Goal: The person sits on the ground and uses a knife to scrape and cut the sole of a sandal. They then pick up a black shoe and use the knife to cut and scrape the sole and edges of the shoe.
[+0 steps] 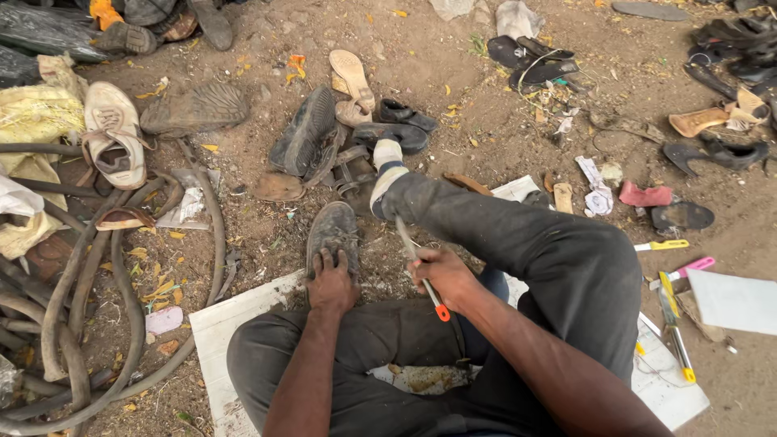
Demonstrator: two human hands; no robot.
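A worn grey-black shoe point(332, 231) lies sole-down on the dirt in front of my crossed legs. My left hand point(332, 285) presses down on its heel end. My right hand point(441, 273) is closed around a slim metal tool point(417, 263) with an orange tip at its lower end; the shaft points up toward my raised right leg in dark trousers and a light sock point(387, 162). I sit on a white board point(214, 332).
Old shoes, soles and sandals point(312, 133) lie scattered over the dirt ahead. A white sneaker point(113, 133) and coiled rubber hoses point(73, 324) fill the left. Yellow-handled tools point(672, 320), a pink one and a white sheet point(736, 299) lie to the right.
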